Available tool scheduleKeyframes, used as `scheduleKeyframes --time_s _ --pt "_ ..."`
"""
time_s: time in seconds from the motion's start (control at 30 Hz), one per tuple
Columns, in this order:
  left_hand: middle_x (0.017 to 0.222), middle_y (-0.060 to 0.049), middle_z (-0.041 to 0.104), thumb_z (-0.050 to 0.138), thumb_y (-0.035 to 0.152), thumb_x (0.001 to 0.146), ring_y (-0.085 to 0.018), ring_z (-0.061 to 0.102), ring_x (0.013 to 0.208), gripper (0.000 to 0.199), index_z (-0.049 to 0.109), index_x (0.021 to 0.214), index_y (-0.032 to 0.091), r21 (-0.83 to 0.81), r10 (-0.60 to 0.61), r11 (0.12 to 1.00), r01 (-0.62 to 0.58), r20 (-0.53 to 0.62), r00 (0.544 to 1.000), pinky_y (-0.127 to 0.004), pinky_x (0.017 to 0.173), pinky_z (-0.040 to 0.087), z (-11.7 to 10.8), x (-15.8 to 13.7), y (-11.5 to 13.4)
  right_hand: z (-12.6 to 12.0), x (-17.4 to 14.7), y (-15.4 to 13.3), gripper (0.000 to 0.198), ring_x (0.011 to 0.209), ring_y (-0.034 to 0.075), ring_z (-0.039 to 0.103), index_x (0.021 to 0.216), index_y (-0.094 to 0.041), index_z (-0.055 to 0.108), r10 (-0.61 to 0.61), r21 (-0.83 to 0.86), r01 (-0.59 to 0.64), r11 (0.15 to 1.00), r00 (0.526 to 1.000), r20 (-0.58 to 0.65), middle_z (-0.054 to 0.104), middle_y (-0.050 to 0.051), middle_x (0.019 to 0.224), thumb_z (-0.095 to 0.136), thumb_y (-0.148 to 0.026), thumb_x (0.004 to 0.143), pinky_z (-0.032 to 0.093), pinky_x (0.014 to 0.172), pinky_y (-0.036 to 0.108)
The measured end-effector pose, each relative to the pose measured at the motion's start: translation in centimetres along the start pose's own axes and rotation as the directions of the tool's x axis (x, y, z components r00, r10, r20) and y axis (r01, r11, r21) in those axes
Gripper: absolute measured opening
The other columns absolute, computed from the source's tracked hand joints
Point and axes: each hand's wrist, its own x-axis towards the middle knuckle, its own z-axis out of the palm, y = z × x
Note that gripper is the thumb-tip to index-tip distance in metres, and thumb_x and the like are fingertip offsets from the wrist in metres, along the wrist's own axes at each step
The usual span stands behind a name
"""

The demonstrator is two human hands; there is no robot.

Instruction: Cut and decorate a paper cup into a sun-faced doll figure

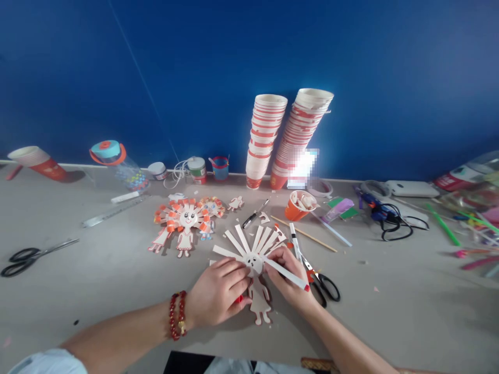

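A white paper-cup doll (255, 259) with fanned-out strips lies flat on the grey table near me. My left hand (218, 291), with a red bead bracelet on the wrist, presses down on the doll's left side. My right hand (288, 278) pinches one long white strip (286, 274) with a red tip on the doll's right side. The doll's paper body and legs (260, 306) stick out between my hands. A finished doll (183, 221) with orange curled strips lies further left, with another one behind it.
Black-handled scissors (325, 284) and a marker (295, 241) lie right of my right hand. More scissors (29, 255) sit far left. Two tall cup stacks (284, 137) lean at the blue wall. An orange cup (298, 205), wooden stick (304, 234), glue gun (376, 210) and straws lie right.
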Motion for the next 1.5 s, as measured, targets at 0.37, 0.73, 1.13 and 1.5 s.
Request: scheduleKeyframes --time_s 0.37,0.73,1.13,1.5 --pt "0.116 -0.009 0.066 0.053 0.037 0.093 -0.023 0.055 0.113 0.031 0.062 0.112 0.015 -0.026 -0.006 1.000 0.008 0.067 0.998 -0.039 0.104 0.042 0.23 -0.03 -0.14 0.46 0.00 0.27 0.011 0.050 0.012 0.046 0.070 -0.022 0.050 -0.007 -0.118 0.014 0.993 0.998 0.058 0.052 -0.004 0.056 0.055 -0.017 0.079 0.037 0.048 0.022" --pt "0.121 -0.010 0.065 0.049 0.038 0.095 -0.025 0.055 0.115 0.031 0.063 0.110 0.015 -0.031 0.001 1.000 0.001 0.069 0.998 -0.041 0.105 0.039 0.46 -0.23 -0.28 0.60 0.03 0.30 0.011 0.048 0.012 0.043 0.071 -0.022 0.048 0.004 -0.200 0.014 0.980 0.996 0.090 0.050 -0.005 0.055 0.054 -0.016 0.079 0.036 0.047 0.022" --pt "0.121 -0.010 0.065 0.050 0.039 0.095 -0.024 0.055 0.116 0.032 0.064 0.109 0.014 -0.027 -0.005 1.000 0.007 0.071 0.997 -0.041 0.107 0.038 0.46 -0.24 -0.20 0.57 -0.05 0.38 0.013 0.049 0.012 0.043 0.071 -0.022 0.047 0.006 -0.243 0.018 0.970 0.995 0.099 0.048 -0.006 0.056 0.053 -0.016 0.080 0.036 0.049 0.022" --pt "0.120 -0.009 0.065 0.049 0.040 0.095 -0.024 0.056 0.114 0.033 0.064 0.108 0.014 -0.003 0.013 1.000 -0.013 0.058 0.998 -0.041 0.106 0.038 0.55 -0.29 -0.34 0.64 -0.11 1.00 0.012 0.049 0.011 0.042 0.072 -0.022 0.047 -0.013 -0.236 0.039 0.971 0.994 0.110 0.047 -0.006 0.056 0.053 -0.017 0.081 0.034 0.049 0.021"
